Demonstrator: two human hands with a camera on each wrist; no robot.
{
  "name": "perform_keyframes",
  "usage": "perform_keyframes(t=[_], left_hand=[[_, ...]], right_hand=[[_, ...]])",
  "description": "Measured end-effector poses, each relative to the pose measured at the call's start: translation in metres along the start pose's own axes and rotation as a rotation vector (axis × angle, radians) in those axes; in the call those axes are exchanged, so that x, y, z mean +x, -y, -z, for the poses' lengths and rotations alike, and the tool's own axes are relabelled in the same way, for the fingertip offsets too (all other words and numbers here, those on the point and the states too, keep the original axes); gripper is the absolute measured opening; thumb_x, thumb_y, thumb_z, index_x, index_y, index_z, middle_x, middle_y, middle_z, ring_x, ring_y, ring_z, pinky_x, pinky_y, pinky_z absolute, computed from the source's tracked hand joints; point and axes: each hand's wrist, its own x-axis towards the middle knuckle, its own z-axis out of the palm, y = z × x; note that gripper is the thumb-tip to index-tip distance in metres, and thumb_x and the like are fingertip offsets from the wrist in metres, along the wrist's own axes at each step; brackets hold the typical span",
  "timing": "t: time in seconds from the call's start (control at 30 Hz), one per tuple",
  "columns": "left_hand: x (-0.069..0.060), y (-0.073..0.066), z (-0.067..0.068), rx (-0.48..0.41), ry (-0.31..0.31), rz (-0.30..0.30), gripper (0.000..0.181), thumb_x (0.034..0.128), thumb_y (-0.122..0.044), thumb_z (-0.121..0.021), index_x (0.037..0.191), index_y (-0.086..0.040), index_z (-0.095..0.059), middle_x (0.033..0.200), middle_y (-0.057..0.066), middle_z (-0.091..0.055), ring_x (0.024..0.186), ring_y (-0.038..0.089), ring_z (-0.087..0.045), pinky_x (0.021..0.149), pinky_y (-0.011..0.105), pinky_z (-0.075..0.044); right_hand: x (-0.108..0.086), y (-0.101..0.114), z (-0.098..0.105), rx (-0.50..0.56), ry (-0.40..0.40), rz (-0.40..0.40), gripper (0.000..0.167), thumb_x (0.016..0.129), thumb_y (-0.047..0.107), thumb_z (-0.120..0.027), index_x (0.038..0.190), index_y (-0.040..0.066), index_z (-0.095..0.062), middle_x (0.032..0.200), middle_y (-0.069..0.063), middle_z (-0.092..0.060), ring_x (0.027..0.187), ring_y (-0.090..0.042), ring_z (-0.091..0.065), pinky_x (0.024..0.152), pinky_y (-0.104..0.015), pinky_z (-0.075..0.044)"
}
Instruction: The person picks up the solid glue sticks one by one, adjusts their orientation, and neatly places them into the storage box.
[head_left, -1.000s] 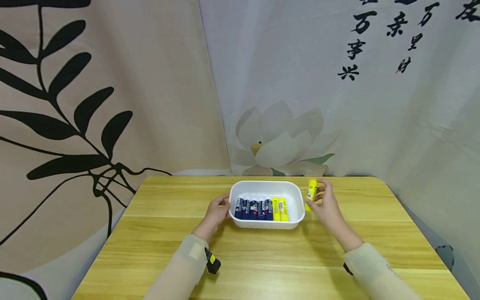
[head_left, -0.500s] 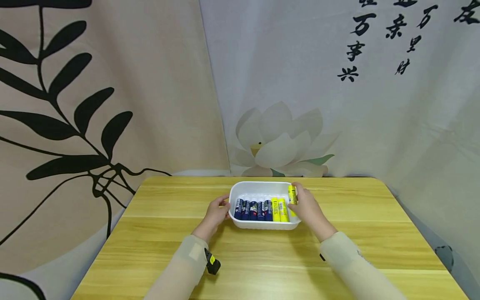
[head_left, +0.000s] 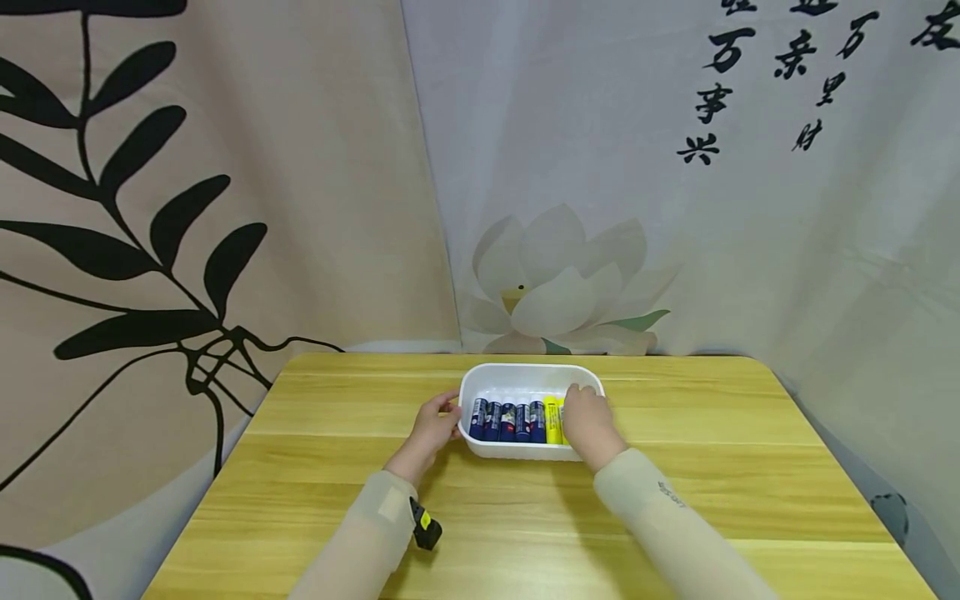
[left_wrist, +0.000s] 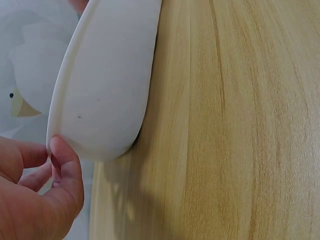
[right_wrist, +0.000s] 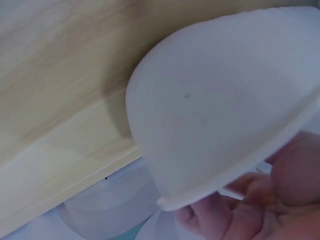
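My left hand [head_left: 435, 421] pinches the left rim of a white plastic tray [head_left: 517, 451]; the left wrist view shows thumb and fingers on the tray rim [left_wrist: 56, 107]. Inside lie several navy blue glue sticks [head_left: 507, 422] in a row, then a yellow glue stick [head_left: 552, 421]. A second yellow one [head_left: 564, 435] is mostly covered by my right hand [head_left: 591, 417]. That hand reaches into the tray's right end, fingers curled around a third yellow glue stick, which the hand hides. In the right wrist view the tray wall [right_wrist: 215, 100] blocks the fingertips.
The tray stands near the back edge of a wooden table [head_left: 495, 533]. Behind it hangs a printed cloth [head_left: 337, 167] with leaves, a lotus and writing. A black wrist device [head_left: 425, 525] is strapped to the left sleeve.
My right hand has carried the yellow glue stick leftward from beside the tray, over its rim and down inside next to the other yellow ones. The left hand has stayed on the rim.
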Motion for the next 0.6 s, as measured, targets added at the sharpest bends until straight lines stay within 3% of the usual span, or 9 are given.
perform_keyframes(t=[0.1,0.2,0.4,0.6], left_hand=[[-0.0005,-0.0012,0.0007,0.003,0.001,0.002,0.040,0.0940,-0.001,-0.051,0.134,-0.001,-0.050,0.101,0.012,-0.047,0.060,0.012,-0.049,0.055,0.021,-0.048],[-0.0011,-0.0018,0.0005,0.007,-0.002,0.005,0.040,0.0941,-0.001,-0.051,0.134,-0.002,-0.051,0.100,0.012,-0.047,0.060,0.012,-0.049,0.055,0.021,-0.048],[-0.0012,-0.0019,-0.0002,0.014,-0.010,-0.002,0.039,0.0940,-0.001,-0.051,0.133,-0.002,-0.052,0.100,0.012,-0.048,0.061,0.013,-0.049,0.056,0.022,-0.048],[-0.0019,-0.0029,-0.0002,0.022,-0.011,0.008,0.040,0.0943,-0.002,-0.051,0.134,-0.002,-0.051,0.102,0.012,-0.048,0.063,0.014,-0.050,0.060,0.026,-0.051]], right_hand=[[0.0022,0.0029,-0.0049,-0.055,-0.013,0.003,0.023,0.087,0.003,-0.052,0.100,-0.015,-0.058,0.085,-0.023,-0.059,0.081,-0.034,-0.059,0.074,-0.046,-0.052],[0.0039,0.0043,-0.0075,-0.116,0.024,0.005,0.018,0.087,0.005,-0.053,0.091,-0.011,-0.062,0.081,-0.019,-0.059,0.078,-0.030,-0.059,0.071,-0.044,-0.052],[0.0038,0.0056,-0.0071,-0.215,0.151,0.046,0.015,0.087,0.009,-0.058,0.085,-0.003,-0.067,0.082,-0.015,-0.062,0.079,-0.026,-0.057,0.076,-0.042,-0.051],[-0.0003,0.0043,-0.0069,-0.247,0.159,0.085,0.015,0.087,0.006,-0.055,0.081,-0.001,-0.067,0.082,-0.015,-0.064,0.080,-0.027,-0.059,0.074,-0.041,-0.048]])
